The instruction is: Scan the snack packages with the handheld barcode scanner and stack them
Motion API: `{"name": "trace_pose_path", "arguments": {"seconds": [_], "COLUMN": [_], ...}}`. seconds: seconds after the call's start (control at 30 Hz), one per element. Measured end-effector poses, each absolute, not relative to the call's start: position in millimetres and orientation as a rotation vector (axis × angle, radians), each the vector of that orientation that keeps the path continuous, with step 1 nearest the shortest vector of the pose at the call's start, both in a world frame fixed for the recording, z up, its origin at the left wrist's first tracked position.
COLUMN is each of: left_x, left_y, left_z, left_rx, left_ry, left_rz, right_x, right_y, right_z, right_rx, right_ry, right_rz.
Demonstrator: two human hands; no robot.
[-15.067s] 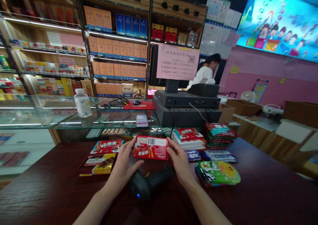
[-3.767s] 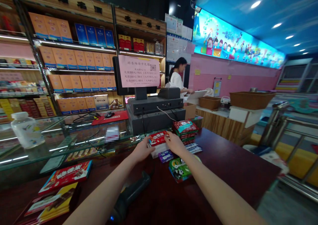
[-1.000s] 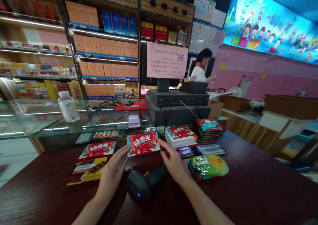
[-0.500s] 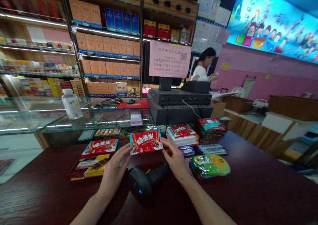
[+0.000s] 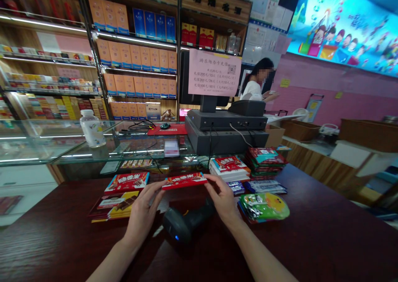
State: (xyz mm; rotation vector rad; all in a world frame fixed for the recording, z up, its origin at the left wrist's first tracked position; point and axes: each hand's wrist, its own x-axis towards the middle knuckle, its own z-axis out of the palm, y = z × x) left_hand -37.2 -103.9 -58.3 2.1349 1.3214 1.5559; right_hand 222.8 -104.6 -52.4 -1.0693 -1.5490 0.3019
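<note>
A flat red chocolate box [image 5: 184, 181] with white lettering is held level by its two ends above the dark table. My left hand [image 5: 145, 209] pinches its left end, and my right hand [image 5: 221, 195] pinches the right end. Below the box, between my wrists, lies a black handheld barcode scanner [image 5: 186, 222] with a blue light on. Left of my left hand, a similar red box [image 5: 127, 182] sits behind chocolate bars in brown and yellow wrappers [image 5: 116, 205]. Right of my right hand are purple-wrapped bars [image 5: 235, 188] and green packs with a yellow duck [image 5: 263, 206].
White boxes topped with a red one [image 5: 229, 168] and a stack of red-green packs [image 5: 265, 161] stand at the back right. Behind them is a cash register [image 5: 225, 128]. A bottle [image 5: 92, 128] stands on the glass counter. Farther back, a person [image 5: 253, 85] in white stands.
The held chocolate box has tilted back, so its front face now looks narrower and foreshortened. Both hands keep their hold on its ends. The view has shifted slightly.
</note>
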Motion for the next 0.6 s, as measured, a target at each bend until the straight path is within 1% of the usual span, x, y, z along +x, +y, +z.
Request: {"name": "trace_pose_path", "arguments": {"seconds": [0.13,0.27,0.43,0.6], "left_x": [-34.9,-32.8,-30.3,-31.7], "left_y": [-103.7,-103.3,-103.2,-101.0], "left_z": [-57.0,-55.7,-56.2,-56.5], "left_rx": [2.027,1.866,1.702,1.836], "left_ry": [1.369,1.458,1.501,1.352], "left_rz": [1.546,1.517,1.515,1.430], "right_x": [220.7,215.3,208.5,211.8], "right_y": [-105.5,-106.6,-105.6,-98.2], "right_z": [-51.9,-51.6,-49.8,-53.2], "right_rx": [-1.092,-1.110,-1.139,-1.109], "right_ry": [-1.538,-1.504,-1.356,-1.191], "right_rz": [0.294,0.367,0.553,0.774]}}
